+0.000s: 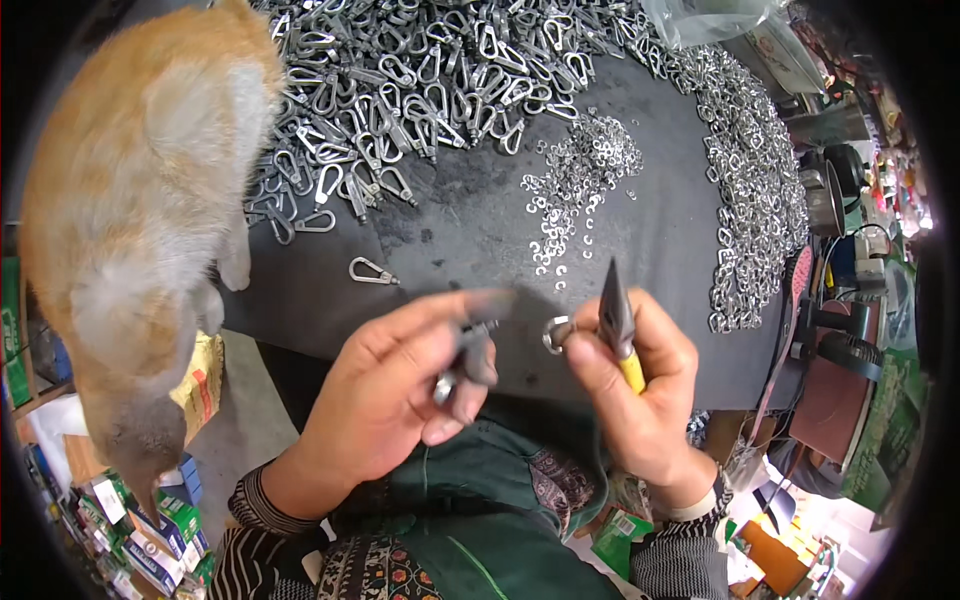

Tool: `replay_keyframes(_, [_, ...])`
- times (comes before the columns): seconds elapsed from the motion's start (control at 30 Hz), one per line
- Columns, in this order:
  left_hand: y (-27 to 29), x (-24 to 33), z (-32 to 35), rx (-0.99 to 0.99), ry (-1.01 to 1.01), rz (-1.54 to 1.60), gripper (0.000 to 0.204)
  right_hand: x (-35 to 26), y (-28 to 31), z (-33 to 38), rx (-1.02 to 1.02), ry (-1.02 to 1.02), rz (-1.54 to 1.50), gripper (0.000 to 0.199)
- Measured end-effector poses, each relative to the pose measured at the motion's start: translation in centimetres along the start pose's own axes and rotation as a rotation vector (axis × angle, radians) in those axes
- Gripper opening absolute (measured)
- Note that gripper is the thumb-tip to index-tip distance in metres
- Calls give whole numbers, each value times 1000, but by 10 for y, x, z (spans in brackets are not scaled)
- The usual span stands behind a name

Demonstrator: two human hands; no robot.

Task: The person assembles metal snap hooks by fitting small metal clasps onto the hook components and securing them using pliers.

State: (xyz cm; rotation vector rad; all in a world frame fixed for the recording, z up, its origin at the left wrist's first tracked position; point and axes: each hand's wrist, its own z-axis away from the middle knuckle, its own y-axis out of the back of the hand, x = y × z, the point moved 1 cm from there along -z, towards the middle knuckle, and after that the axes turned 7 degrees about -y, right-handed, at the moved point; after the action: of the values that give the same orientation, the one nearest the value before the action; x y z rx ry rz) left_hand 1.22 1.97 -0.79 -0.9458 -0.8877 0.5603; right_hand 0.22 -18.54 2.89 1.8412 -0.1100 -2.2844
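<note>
My left hand (pixel 405 375) is closed, its fingers smeared by motion. Between them is a metal snap hook (pixel 443 387), mostly hidden, with only a shiny end and a dark part showing. My right hand (pixel 650 385) wraps round pointed pliers (pixel 617 320) with a yellow handle, their dark jaws pointing away from me. The same hand pinches a small shiny metal ring (pixel 553 333) between thumb and finger, a little right of my left fingertips. Beyond both hands, one lone snap hook (pixel 373 271) lies on the dark tabletop (pixel 455 235).
A large heap of snap hooks (pixel 420 90) covers the far table. Small C-shaped rings (pixel 580 175) lie scattered at centre, with a chain pile (pixel 750 190) at the right. An orange-and-white cat (pixel 160 190) is at the left edge. A plastic bag (pixel 710 18) lies far right.
</note>
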Motion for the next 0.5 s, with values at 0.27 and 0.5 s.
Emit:
replay_keyframes(0.27, [-14,-24,9,-40,105,-448,32,18,6,22,6,74,180,11])
replay_keyframes(0.5, [-22,-30,14,-51,23,-692,32,11,17,30,1,71,145,14])
